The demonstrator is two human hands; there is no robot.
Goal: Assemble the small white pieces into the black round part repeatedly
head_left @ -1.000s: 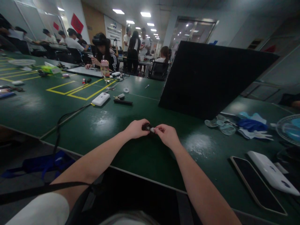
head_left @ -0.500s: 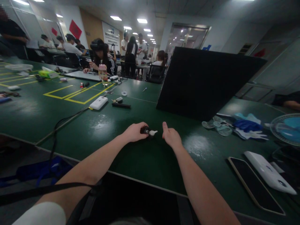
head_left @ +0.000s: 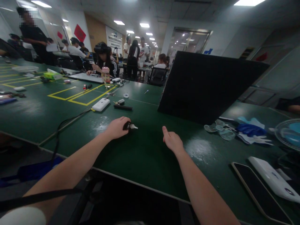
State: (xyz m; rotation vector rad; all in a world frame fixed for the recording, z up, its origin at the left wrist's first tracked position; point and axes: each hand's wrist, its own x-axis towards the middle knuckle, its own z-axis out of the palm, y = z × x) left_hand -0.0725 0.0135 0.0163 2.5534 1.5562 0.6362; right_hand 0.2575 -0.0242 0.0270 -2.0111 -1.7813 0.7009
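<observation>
My left hand [head_left: 118, 127] is closed around a small dark bottle [head_left: 127, 126] just above or on the green table [head_left: 145, 162]; I cannot tell whether the bottle touches it. The bottle lies tilted, its pale pointed nozzle [head_left: 134, 126] aimed to the right. Most of its body is hidden by my fingers. To the right, apart from the bottle, my right hand [head_left: 172, 140] is at the table with one finger stretched out and the others loosely bent. No object shows in it, though its palm side is partly hidden.
A large black panel [head_left: 206, 87] leans up ahead. Beyond my left hand lie a white power bank [head_left: 101, 104] and a black bar [head_left: 123, 107]. At right are blue and white gloves [head_left: 253, 129], clear fan blades [head_left: 220, 128] and a phone [head_left: 260, 190]. People sit and stand farther back.
My left hand has moved left with the bottle, away from my right hand. The nozzle now points more plainly to the right. My right hand keeps nearly the same place and pose.
</observation>
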